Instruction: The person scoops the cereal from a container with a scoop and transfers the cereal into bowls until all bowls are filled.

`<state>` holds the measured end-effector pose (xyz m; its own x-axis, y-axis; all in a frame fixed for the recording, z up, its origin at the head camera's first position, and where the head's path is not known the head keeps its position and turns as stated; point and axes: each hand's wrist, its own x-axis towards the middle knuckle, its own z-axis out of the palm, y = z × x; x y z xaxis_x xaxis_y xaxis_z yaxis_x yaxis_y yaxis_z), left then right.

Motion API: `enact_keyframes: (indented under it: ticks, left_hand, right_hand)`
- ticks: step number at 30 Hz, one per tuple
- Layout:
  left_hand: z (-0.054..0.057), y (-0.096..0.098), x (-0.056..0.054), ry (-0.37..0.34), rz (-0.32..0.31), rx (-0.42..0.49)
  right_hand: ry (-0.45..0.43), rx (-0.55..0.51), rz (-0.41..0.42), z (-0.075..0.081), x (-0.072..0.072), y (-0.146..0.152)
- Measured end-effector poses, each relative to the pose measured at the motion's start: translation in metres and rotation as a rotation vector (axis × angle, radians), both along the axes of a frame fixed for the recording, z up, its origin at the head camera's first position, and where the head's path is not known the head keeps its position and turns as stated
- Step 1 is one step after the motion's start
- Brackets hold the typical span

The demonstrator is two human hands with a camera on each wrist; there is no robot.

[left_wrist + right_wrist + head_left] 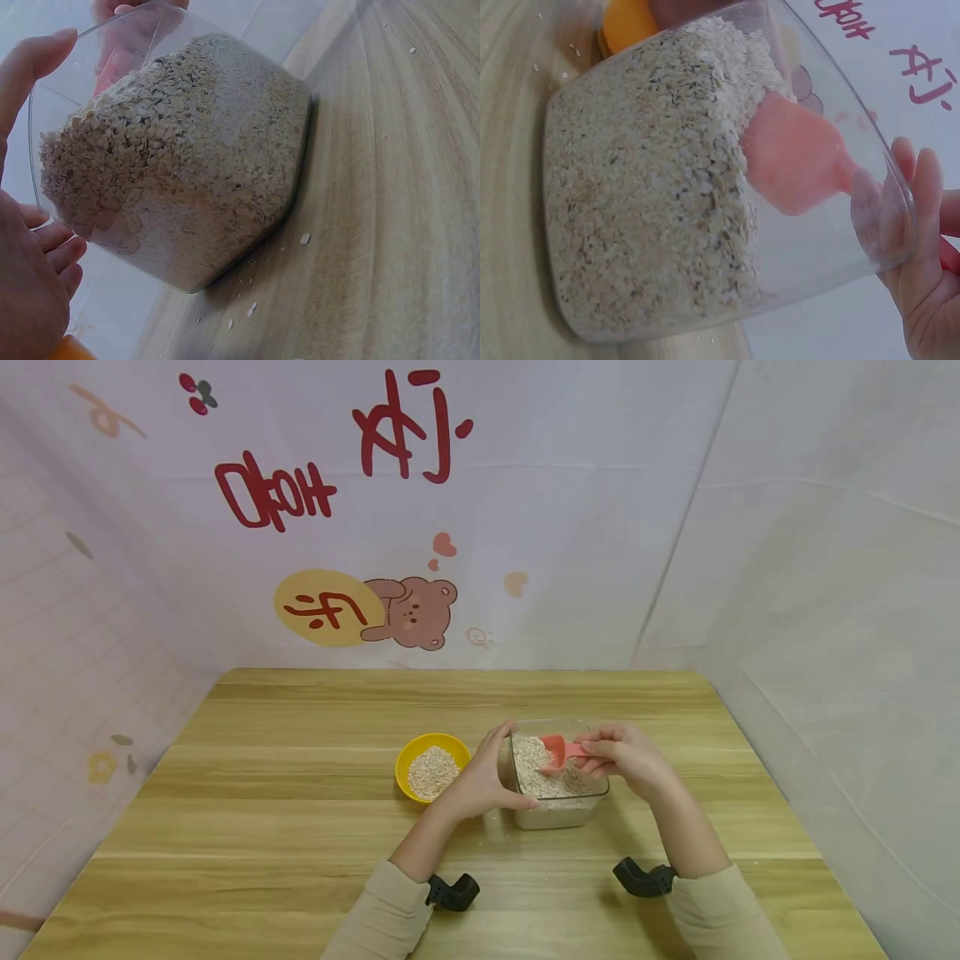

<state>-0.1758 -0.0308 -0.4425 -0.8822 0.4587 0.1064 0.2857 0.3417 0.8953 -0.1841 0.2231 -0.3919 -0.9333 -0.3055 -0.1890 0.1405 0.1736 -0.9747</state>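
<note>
A clear square container (558, 817) full of rolled oats (534, 767) stands on the table. My left hand (482, 783) holds its left side, thumb along the near rim and fingers towards the far left corner. My right hand (626, 758) pinches the handle of a pink scoop (555, 753) above the container's right part. The scoop's bowl rests against the oats; through the clear wall in the right wrist view the scoop (795, 154) touches the heap's surface. Beside my left hand sits a yellow bowl (402, 770) with oats in it, its right edge partly hidden.
The wooden table (285, 827) reaches to a white printed cloth (570, 527) at the back and sides. A few loose flakes (252, 309) lie near the container's base. A black wrist mount (453, 893) sits on each forearm.
</note>
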Motion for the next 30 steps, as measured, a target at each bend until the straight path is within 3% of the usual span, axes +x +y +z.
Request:
enact_keyframes:
  ticks: [19,30]
  left_hand:
    - [0.0,-0.001,-0.001,-0.006,-0.001,-0.022]
    - [0.001,-0.002,-0.001,-0.013,-0.014,-0.048]
  right_hand:
    - [0.002,-0.173,-0.002,-0.004,0.008,0.018]
    - [0.0,-0.214,-0.021,-0.007,0.012,0.021]
